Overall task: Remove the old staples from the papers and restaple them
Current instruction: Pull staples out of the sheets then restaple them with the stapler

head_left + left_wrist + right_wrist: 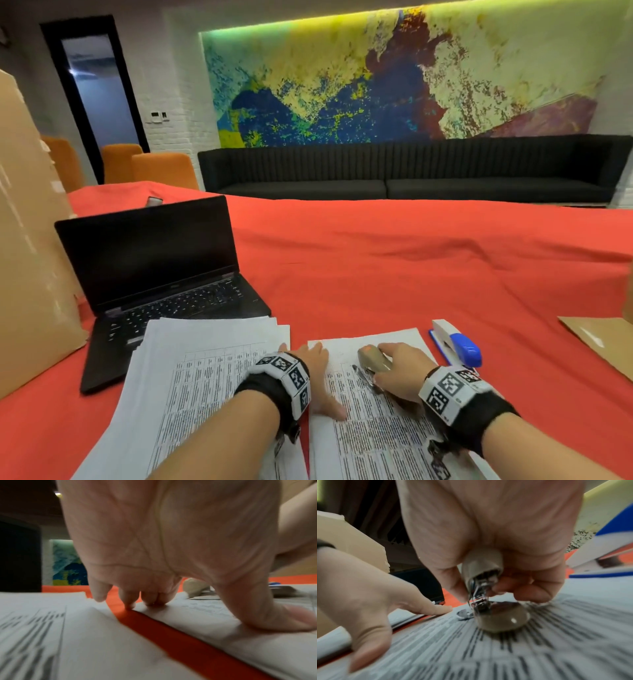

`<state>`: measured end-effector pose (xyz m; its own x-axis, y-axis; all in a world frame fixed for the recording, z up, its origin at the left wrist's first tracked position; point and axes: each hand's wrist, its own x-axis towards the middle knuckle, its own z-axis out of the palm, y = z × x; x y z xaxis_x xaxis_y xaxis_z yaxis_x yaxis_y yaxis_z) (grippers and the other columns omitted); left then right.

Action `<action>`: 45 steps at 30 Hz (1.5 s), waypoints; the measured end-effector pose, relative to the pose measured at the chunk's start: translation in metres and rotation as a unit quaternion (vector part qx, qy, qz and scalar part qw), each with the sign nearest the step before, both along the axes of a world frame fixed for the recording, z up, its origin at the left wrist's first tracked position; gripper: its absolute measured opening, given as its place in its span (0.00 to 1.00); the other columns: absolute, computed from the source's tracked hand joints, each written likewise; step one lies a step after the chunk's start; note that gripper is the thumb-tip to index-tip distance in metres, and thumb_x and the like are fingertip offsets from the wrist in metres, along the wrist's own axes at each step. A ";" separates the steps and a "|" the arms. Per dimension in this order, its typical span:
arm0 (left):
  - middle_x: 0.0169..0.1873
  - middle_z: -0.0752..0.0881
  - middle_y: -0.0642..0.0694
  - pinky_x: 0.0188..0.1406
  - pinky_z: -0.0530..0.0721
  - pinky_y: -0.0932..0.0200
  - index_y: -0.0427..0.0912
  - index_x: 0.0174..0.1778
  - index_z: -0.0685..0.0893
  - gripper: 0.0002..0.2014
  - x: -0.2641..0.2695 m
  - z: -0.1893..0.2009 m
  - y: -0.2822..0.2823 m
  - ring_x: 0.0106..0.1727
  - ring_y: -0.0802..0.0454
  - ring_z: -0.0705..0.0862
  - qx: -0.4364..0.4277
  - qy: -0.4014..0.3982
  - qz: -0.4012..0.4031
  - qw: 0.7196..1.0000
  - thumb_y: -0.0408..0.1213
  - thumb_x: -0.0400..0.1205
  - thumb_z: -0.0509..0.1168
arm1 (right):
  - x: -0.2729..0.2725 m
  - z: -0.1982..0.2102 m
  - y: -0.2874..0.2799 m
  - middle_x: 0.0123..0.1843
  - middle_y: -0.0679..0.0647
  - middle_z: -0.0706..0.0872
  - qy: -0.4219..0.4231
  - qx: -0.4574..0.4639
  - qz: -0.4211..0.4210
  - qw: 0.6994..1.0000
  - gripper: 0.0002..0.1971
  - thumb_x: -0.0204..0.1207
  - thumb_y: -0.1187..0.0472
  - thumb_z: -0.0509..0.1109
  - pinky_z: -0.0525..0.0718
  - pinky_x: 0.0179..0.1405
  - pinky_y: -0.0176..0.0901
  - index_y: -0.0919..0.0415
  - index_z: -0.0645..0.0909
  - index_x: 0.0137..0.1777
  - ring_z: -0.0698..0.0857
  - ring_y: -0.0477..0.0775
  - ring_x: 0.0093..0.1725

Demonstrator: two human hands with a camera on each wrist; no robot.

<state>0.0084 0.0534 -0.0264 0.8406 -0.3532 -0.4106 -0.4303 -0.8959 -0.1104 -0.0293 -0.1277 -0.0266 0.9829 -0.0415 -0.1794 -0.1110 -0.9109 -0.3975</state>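
A stapled set of printed papers (376, 431) lies on the red tablecloth (411, 267) in front of me. My left hand (320, 373) presses flat on its left edge, fingers straight (130, 604). My right hand (400, 371) grips a beige staple remover (371, 358) near the sheet's top. In the right wrist view the remover (481, 563) has its metal claws down on the paper, beside a small torn grey scrap (464, 614). A blue and white stapler (459, 346) lies just right of the papers.
A thicker stack of printed sheets (205, 377) lies to the left, partly over an open black laptop (154, 274). A tall cardboard box (27, 240) stands at far left. A brown envelope (603, 339) lies at the right edge.
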 end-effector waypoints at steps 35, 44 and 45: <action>0.85 0.54 0.45 0.77 0.67 0.43 0.42 0.85 0.48 0.64 0.010 -0.005 0.001 0.81 0.42 0.63 -0.025 -0.009 0.016 1.000 0.74 0.62 0.70 | 0.061 -0.018 0.038 0.64 0.59 0.81 0.042 -0.014 -0.020 0.999 0.21 0.76 0.53 0.62 0.78 0.65 0.54 0.56 0.70 0.68 0.81 0.64 0.63; 0.70 0.78 0.43 0.63 0.82 0.44 0.39 0.75 0.69 0.61 0.015 -0.007 -0.003 0.63 0.41 0.81 -0.012 -0.031 0.014 0.999 0.80 0.53 0.67 | 0.065 -0.023 0.038 0.65 0.58 0.79 0.018 -0.042 -0.024 0.999 0.23 0.78 0.52 0.62 0.77 0.65 0.56 0.55 0.65 0.72 0.80 0.64 0.64; 0.71 0.77 0.42 0.65 0.81 0.43 0.39 0.75 0.68 0.62 0.015 -0.008 -0.003 0.65 0.40 0.80 -0.012 -0.036 0.013 0.999 0.80 0.53 0.67 | 0.065 -0.025 0.035 0.65 0.59 0.79 0.020 -0.035 -0.015 0.999 0.23 0.78 0.53 0.62 0.77 0.64 0.55 0.56 0.65 0.72 0.81 0.64 0.63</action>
